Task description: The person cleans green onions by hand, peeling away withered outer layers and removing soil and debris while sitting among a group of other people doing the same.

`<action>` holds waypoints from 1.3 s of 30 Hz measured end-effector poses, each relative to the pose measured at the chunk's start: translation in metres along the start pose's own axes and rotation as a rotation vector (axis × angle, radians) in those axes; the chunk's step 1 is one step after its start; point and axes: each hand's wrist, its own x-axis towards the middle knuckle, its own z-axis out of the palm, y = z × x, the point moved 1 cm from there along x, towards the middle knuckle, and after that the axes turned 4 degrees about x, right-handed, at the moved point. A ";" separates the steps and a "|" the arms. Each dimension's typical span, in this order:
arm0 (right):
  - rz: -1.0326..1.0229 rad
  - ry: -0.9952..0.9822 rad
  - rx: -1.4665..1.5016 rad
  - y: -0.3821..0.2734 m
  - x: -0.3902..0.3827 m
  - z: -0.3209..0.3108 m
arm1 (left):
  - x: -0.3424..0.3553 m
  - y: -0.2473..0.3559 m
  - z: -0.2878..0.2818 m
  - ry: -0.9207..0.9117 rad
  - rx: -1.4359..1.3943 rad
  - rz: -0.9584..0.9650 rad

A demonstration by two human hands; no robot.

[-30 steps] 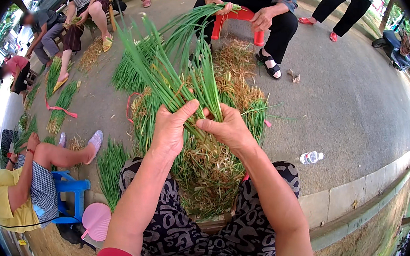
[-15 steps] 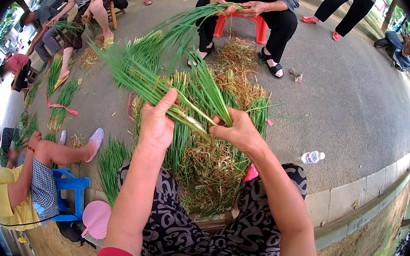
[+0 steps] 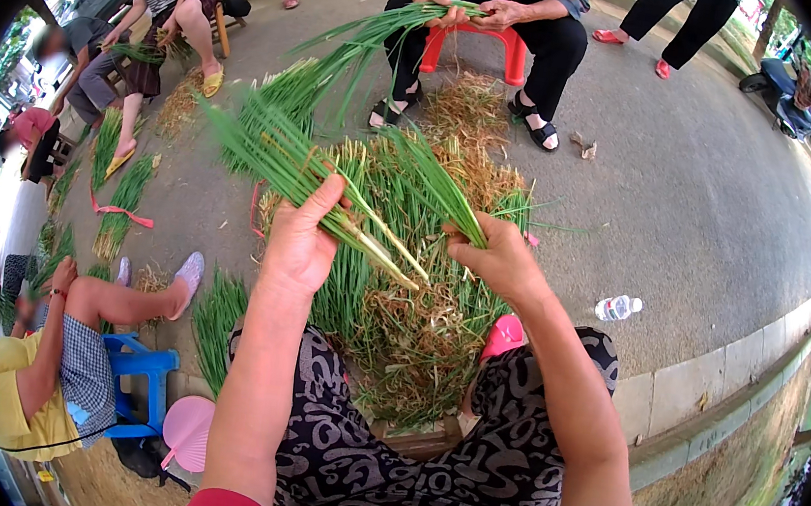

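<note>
My left hand (image 3: 303, 247) is closed around a bunch of garlic chives (image 3: 281, 163), its green leaves fanning to the upper left and its pale stem ends pointing down to the right. A smaller bunch of garlic chives (image 3: 439, 185) is gripped at its lower end by my right hand (image 3: 499, 260), leaves reaching up and left. A gap separates the two bunches. Beneath them lies a heap of chives (image 3: 347, 291) between my knees, with brown, withered trimmings (image 3: 419, 338) piled on its near part.
Across from me, a person on a red stool (image 3: 473, 48) holds chives (image 3: 389, 32) in both hands. More people sit at the left, one on a blue stool (image 3: 153, 375). A pink fan (image 3: 187, 433) is at my left, a plastic bottle (image 3: 618, 308) at my right.
My right hand has drawn away to the right with its bunch, apart from the stem ends in my left hand. My left hand has barely moved.
</note>
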 end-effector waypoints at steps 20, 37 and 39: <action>0.251 -0.215 0.577 -0.032 0.004 0.035 | -0.015 -0.010 0.025 -0.079 0.122 -0.063; 0.229 -0.119 0.378 -0.025 0.002 0.022 | -0.005 -0.003 0.000 0.009 0.058 -0.010; 0.243 -0.106 0.311 -0.019 0.000 0.016 | -0.005 -0.001 -0.003 0.033 0.033 0.001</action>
